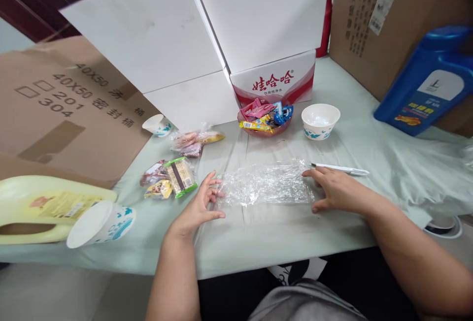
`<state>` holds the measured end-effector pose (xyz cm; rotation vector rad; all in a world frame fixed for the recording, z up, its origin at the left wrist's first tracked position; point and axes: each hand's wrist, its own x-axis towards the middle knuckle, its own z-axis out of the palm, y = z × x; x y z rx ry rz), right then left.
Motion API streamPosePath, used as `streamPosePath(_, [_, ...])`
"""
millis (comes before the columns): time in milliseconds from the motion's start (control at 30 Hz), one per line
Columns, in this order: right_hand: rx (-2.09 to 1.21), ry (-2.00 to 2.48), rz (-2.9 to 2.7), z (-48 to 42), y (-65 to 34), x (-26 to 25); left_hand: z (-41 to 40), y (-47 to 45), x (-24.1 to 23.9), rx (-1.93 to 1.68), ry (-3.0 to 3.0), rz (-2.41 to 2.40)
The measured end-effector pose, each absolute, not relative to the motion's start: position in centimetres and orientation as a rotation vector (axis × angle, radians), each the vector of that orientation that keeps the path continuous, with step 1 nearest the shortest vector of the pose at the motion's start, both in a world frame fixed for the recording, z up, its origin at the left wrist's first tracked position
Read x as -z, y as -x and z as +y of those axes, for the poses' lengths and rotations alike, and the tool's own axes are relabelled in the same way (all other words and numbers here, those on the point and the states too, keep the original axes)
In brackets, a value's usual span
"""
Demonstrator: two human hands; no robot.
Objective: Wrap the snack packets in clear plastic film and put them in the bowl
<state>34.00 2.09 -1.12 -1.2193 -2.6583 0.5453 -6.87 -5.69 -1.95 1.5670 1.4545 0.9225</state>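
Observation:
A crinkled sheet of clear plastic wrap [268, 183] lies flat on the pale green tablecloth [281, 232] in front of me. My left hand [201, 203] rests on its side at the sheet's left edge, fingers spread and curled a little, touching the wrap. My right hand [334, 188] lies palm down on the sheet's right edge, fingers stretched out. A white pen-like tool [342, 168] lies just beyond my right fingertips.
Behind the wrap stand a pink bowl of wrapped sweets [265, 116] and a white bowl [320, 120]. Snack packets [173, 176] lie left. A paper cup [100, 222] lies tipped beside a yellow jug [44, 208]. A blue jug [430, 82] and cardboard boxes [273, 30] line the back.

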Motion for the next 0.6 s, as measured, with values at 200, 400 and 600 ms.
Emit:
streamPosePath(200, [-0.780, 1.204, -2.621, 1.5, -33.2, 0.1, -6.0, 6.1, 1.9, -0.908, -1.643, 1.460])
streamPosePath(400, [-0.787, 1.186, -2.592, 1.8, -33.3, 0.2, -5.8, 6.2, 1.6, -1.054, -1.518, 1.415])
streamPosePath(600, [-0.850, 1.158, -2.594, 1.5, -33.4, -0.4, -5.5, 6.4, 1.9, -1.084, -1.475, 1.455])
